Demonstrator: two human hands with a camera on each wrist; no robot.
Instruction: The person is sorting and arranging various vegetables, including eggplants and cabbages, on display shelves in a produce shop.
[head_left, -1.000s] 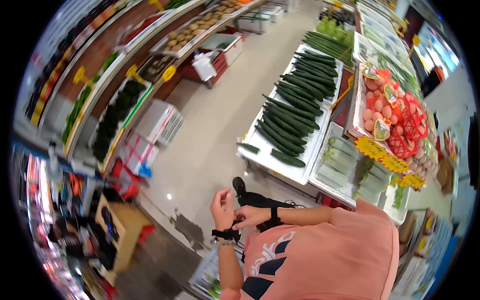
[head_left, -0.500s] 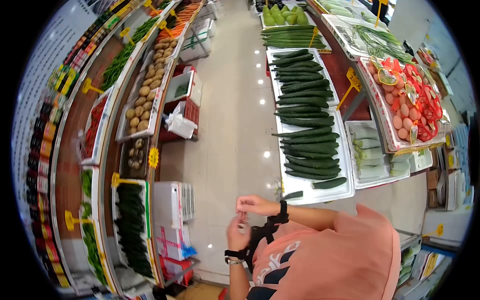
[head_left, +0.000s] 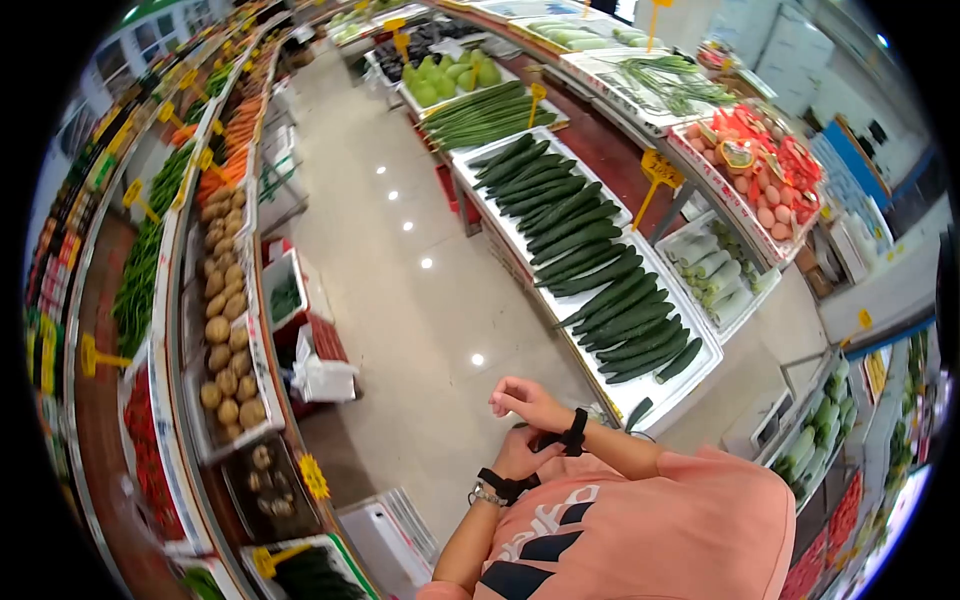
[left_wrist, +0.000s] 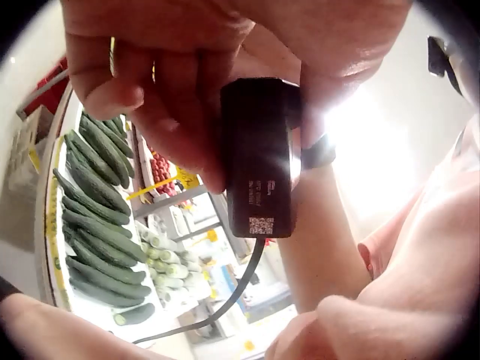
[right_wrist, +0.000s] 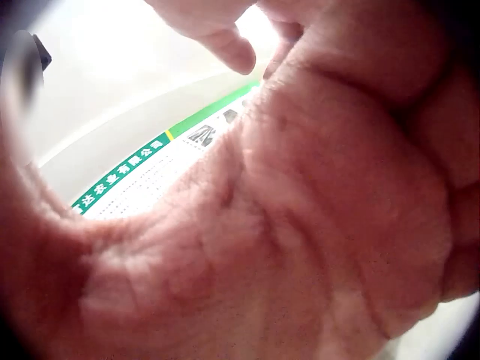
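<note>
My left hand point(head_left: 518, 457), with a silver watch and a black strap at its wrist, reaches under my right wrist. Its thumb and fingers pinch a small black camera module point(left_wrist: 259, 172), which has a printed code and a thin cable point(left_wrist: 247, 277). Just above, my right hand point(head_left: 535, 405) holds nothing, its fingers loosely bent; a black strap point(head_left: 574, 432) circles that wrist. A palm point(right_wrist: 300, 202) fills most of the right wrist view. Beyond the hands, long green cucumbers point(head_left: 575, 245) lie in rows on white foam trays point(head_left: 700, 370).
Shelves along the left carry potatoes point(head_left: 228, 300), red chillies point(head_left: 148, 455) and green beans point(head_left: 150, 260). A tiled aisle point(head_left: 420, 330) runs between them and the cucumber stand. Eggs in red nets point(head_left: 770, 180) stand at right, above pale vegetables point(head_left: 712, 265). Foam boxes sit low on the left.
The view has swung round toward the aisle. Earlier my right hand was at my left wrist strap, then both hands' fingers came close together; now my left hand holds the module at my right wrist.
</note>
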